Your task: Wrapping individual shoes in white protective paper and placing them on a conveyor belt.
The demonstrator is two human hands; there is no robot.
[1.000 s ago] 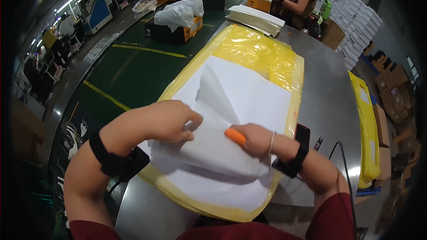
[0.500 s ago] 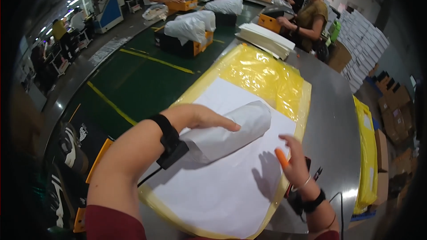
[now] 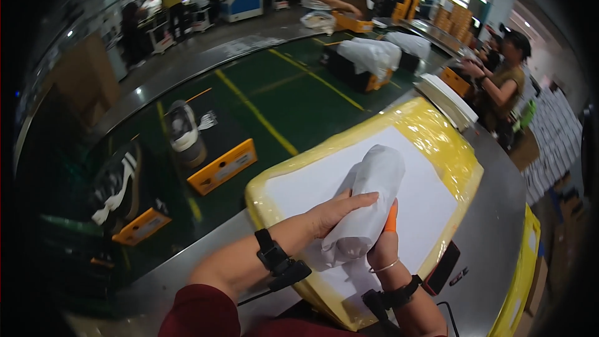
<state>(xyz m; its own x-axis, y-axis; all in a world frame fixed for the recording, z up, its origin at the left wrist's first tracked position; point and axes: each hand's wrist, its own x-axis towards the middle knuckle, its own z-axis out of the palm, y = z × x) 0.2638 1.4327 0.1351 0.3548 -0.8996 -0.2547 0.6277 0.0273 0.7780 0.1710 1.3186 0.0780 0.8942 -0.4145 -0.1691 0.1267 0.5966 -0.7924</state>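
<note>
A white paper-wrapped bundle [image 3: 379, 178] is held between my two hands above a stack of white paper sheets [image 3: 293, 190]. What the paper wraps is hidden; the bundle's near end is loosely folded. My left hand [image 3: 340, 212] grips its left side, thumb lying across the top. My right hand [image 3: 384, 246] closes on the lower right side, with an orange finger cover [image 3: 391, 218] on one finger pressed to the paper. Under the sheets is yellow plastic wrapping [image 3: 402, 115]. Both wrists wear black bands.
On the green conveyor at left, a grey shoe [image 3: 186, 131] and a dark shoe [image 3: 121, 181] rest by black-and-orange boxes. Farther boxes hold white paper bundles [image 3: 368, 56]. A phone [image 3: 442, 268] and small snips [image 3: 459, 276] lie at right. Co-workers stand beyond.
My view has swung left. The bundle has turned to point farther away from me, and my right hand, formerly open above the sheets, now holds it with my left.
</note>
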